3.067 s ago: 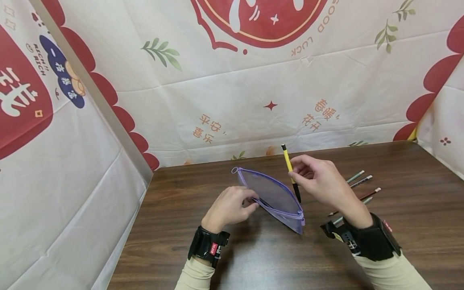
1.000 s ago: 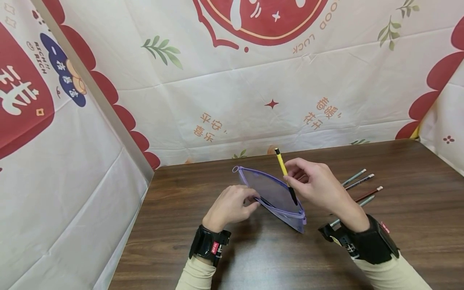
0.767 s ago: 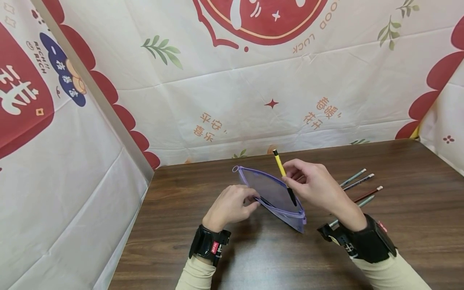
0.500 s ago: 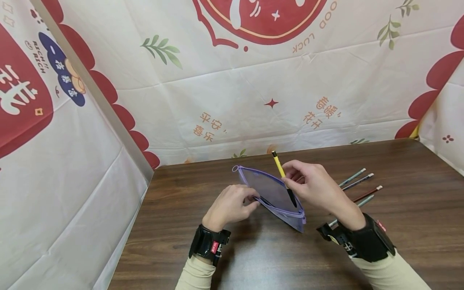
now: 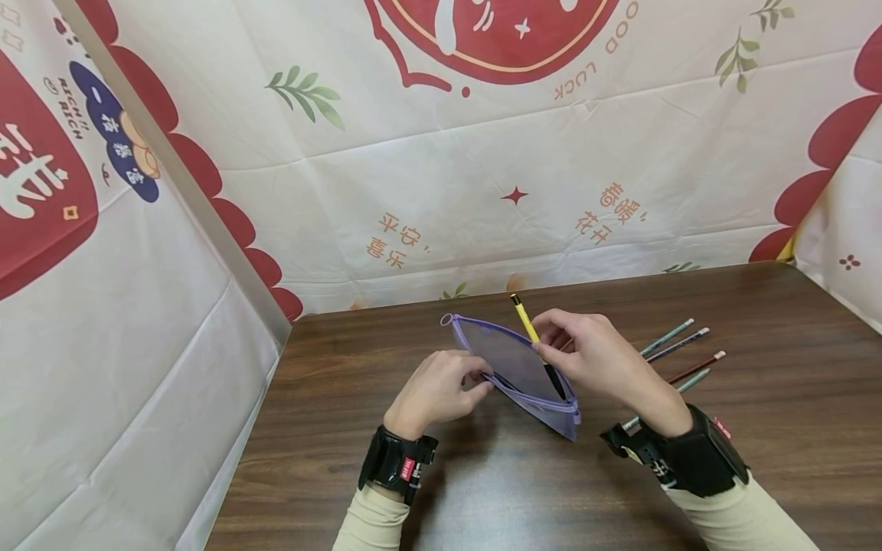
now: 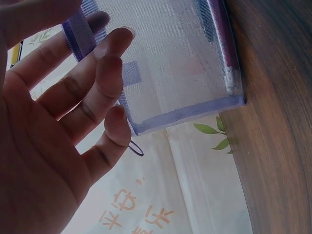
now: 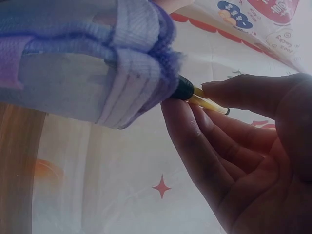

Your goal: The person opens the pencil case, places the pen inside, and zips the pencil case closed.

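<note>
Pouch (image 5: 513,356) gaping, left hand (image 5: 436,392) pinching near edge, right hand (image 5: 594,348) pinching pen (image 5: 525,317), tip inside

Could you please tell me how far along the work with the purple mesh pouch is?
Done: a dark reddish pencil already shows inside the purple mesh pouch.
In hand: the left hand holds the open pouch's edge; the right hand pinches a yellow-and-black pen, black end in the opening.
Left, probably: the loose pencils on the table.
</note>
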A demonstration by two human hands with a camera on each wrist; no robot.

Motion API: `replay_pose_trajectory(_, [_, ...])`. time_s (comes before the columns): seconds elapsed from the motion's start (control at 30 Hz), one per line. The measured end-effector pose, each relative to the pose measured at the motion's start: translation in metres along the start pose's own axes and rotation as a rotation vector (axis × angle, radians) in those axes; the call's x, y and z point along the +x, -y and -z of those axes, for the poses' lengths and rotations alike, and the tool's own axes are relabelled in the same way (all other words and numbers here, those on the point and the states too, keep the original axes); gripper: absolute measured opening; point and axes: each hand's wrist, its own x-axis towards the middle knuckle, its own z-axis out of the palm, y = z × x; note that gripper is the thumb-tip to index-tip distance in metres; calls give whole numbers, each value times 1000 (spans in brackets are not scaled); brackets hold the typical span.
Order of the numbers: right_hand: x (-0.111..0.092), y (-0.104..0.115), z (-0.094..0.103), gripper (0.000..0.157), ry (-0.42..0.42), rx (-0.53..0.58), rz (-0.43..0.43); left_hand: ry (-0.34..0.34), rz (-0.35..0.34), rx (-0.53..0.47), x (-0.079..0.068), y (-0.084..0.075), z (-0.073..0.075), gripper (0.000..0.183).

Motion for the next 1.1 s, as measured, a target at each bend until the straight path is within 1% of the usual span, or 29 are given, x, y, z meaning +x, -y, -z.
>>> replay_pose_trajectory(0.33, [-1, 0, -2, 18, 28, -4, -17, 4, 5, 1, 0, 0, -1, 15])
replay_pose_trajectory(0.53, [-1, 0, -5, 18, 31, -4, -5, 20, 16, -2, 0, 0, -2, 16])
replay_pose_trajectory(0.83, [-1, 1, -4, 18, 41, -7, 0, 6, 15, 4, -1, 0, -1, 15])
replay_pose_trajectory(1.1, [0, -1, -6, 19, 53, -31, 13, 6, 17, 4, 0, 0, 0, 16])
